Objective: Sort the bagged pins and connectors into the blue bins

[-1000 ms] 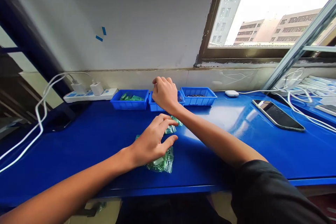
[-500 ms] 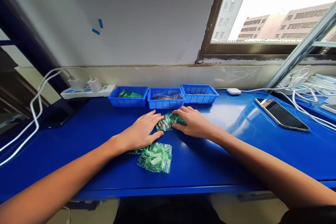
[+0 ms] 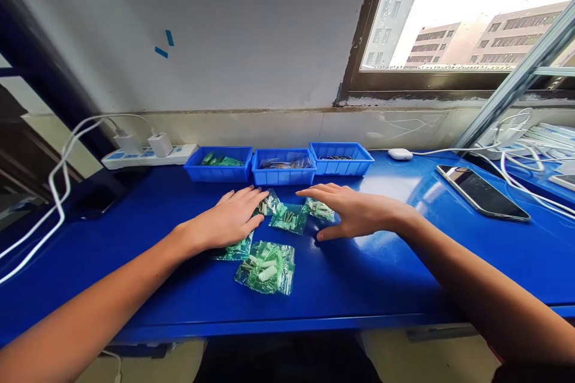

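The left hand (image 3: 227, 218) is laid palm down with fingers extended and thumb parted, and by it a back packet (image 3: 270, 200) and a side packet (image 3: 238, 249) are partly hidden; whether they are pressed cannot be told. The right hand (image 3: 354, 209) is held spread, its fingers reaching across the right packet (image 3: 320, 209). Between the hands, a middle packet (image 3: 288, 219) is seen on the blue tabletop (image 3: 359, 281); a front packet (image 3: 266, 268) is set nearer the front edge (image 3: 287, 325), a strip of surface being left between. Behind, movement is bounded by three blue bins (image 3: 284, 178) below the wall (image 3: 251, 30). Wider room is offered rightward, up to the phone (image 3: 484, 192).
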Demonstrator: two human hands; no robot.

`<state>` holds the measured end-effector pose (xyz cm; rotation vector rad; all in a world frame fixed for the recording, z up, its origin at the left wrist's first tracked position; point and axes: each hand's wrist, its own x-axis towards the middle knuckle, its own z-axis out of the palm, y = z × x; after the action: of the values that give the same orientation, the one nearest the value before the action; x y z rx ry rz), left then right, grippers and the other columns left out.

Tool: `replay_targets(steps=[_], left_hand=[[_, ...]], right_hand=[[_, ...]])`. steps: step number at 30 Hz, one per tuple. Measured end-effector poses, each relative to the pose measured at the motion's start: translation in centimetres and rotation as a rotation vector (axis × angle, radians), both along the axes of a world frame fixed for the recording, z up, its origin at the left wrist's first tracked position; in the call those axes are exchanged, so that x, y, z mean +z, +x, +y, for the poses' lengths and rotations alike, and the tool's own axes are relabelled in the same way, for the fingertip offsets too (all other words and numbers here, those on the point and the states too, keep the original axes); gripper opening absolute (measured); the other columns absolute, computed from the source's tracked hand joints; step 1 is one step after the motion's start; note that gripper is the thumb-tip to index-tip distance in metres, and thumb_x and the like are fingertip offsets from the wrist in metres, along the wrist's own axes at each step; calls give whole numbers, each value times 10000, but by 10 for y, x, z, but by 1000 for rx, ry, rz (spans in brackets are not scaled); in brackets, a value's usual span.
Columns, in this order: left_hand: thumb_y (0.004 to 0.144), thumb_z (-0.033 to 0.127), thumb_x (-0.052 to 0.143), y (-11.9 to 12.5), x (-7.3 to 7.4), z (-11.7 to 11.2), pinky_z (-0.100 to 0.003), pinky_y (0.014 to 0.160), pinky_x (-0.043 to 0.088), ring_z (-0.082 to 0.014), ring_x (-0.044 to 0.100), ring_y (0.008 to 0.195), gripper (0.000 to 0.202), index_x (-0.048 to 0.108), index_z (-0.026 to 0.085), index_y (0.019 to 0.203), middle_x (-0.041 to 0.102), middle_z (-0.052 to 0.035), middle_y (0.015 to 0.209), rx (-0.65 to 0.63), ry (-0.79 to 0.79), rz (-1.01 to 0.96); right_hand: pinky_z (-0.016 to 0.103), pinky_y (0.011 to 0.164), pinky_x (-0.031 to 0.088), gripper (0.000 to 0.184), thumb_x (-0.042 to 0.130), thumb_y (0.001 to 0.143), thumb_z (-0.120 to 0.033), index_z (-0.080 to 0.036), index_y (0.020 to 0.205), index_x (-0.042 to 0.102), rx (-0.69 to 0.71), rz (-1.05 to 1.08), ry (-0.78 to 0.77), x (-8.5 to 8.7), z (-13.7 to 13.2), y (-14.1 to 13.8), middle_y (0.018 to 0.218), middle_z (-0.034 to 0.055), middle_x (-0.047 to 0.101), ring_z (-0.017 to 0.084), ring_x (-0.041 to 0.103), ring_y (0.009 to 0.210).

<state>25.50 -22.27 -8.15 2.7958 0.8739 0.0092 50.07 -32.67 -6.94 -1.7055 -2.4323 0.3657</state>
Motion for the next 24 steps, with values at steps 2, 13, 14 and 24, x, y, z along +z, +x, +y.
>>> replay_targets(steps=[2, 13, 14, 24], left_hand=[[913, 412, 316, 0, -1, -2, -512, 1113, 155, -279, 216, 1384, 558, 314, 182, 1421, 294, -116, 1489, 3, 3, 36], [896, 393, 388, 0, 2, -3, -508, 1099, 215, -303, 253, 1364, 545, 358, 174, 1394, 368, -127, 1447, -39, 71, -51], [895, 391, 400, 0, 3, -3, -507, 1098, 220, -301, 245, 1366, 538, 361, 183, 1390, 376, -119, 1443, -51, 88, -66], [889, 362, 460, 7, 3, -4, -443, 1024, 356, -267, 431, 1214, 403, 512, 164, 1236, 548, -111, 1242, -118, 105, -304]], right_hand=[[503, 939, 420, 707, 681, 737, -363, -205, 1367, 402, -56, -46, -35, 2, 1, 5, 1320, 145, 491, 344, 467, 1193], [366, 772, 487, 577, 601, 711, -155, -192, 1268, 455, -115, 8, 187, -10, 9, 8, 1072, 110, 531, 230, 585, 862], [355, 758, 485, 569, 583, 713, -134, -192, 1264, 454, -127, 19, 204, -10, 9, 7, 1072, 108, 516, 215, 580, 834], [280, 611, 392, 280, 506, 757, -122, -180, 1029, 537, -251, 501, 325, -9, 10, -19, 715, -13, 457, 127, 465, 643]])
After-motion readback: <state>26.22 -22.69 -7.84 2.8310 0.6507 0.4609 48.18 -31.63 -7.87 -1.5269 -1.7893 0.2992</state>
